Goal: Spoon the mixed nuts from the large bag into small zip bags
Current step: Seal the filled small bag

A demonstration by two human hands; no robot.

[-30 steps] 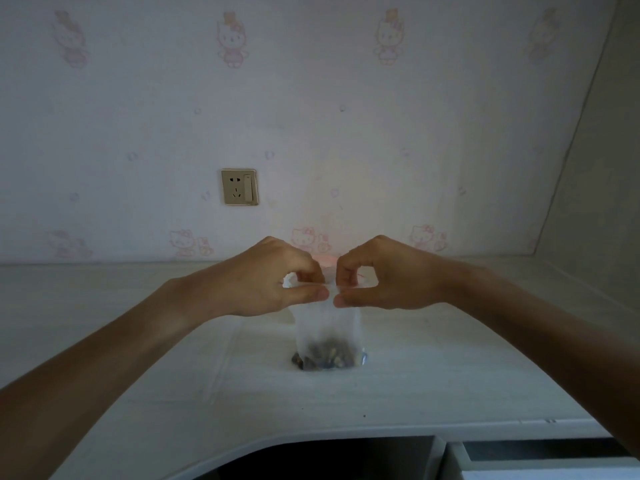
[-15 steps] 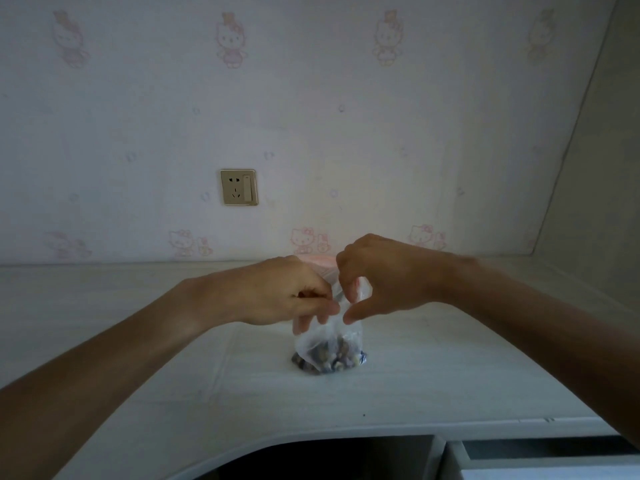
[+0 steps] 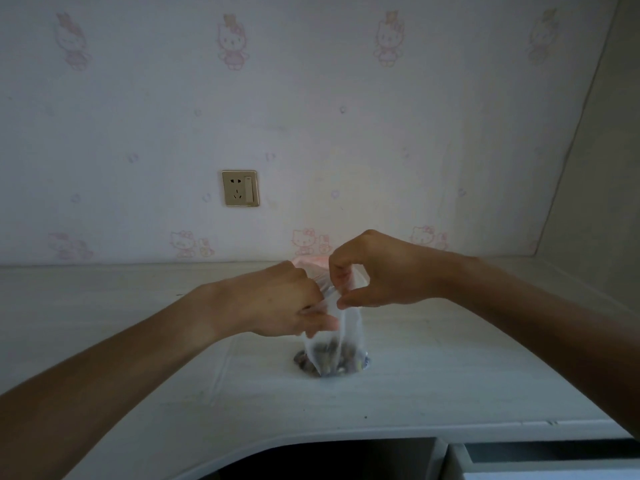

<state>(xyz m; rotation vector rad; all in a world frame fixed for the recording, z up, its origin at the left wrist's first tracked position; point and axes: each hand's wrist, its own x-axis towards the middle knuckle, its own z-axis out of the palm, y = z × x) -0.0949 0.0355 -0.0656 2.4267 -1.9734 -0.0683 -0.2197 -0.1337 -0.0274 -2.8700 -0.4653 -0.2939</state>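
The small zip bag (image 3: 334, 344) stands on the bench (image 3: 138, 375), below and right of the wall socket (image 3: 240, 188). The left hand (image 3: 277, 303) and right hand (image 3: 377, 271) both pinch its top edge. It looks thin, floppy and light, so the top strip seems the best place to hold it.

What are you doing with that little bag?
A person is working on the top of a small clear zip bag that stands on the white desk. The left hand grips one side of the bag's top edge, and the right hand pinches the other side between thumb and fingers. Some mixed nuts sit in the bottom of the bag. It looks like the top is being pressed closed, though whether it is sealed cannot be told.
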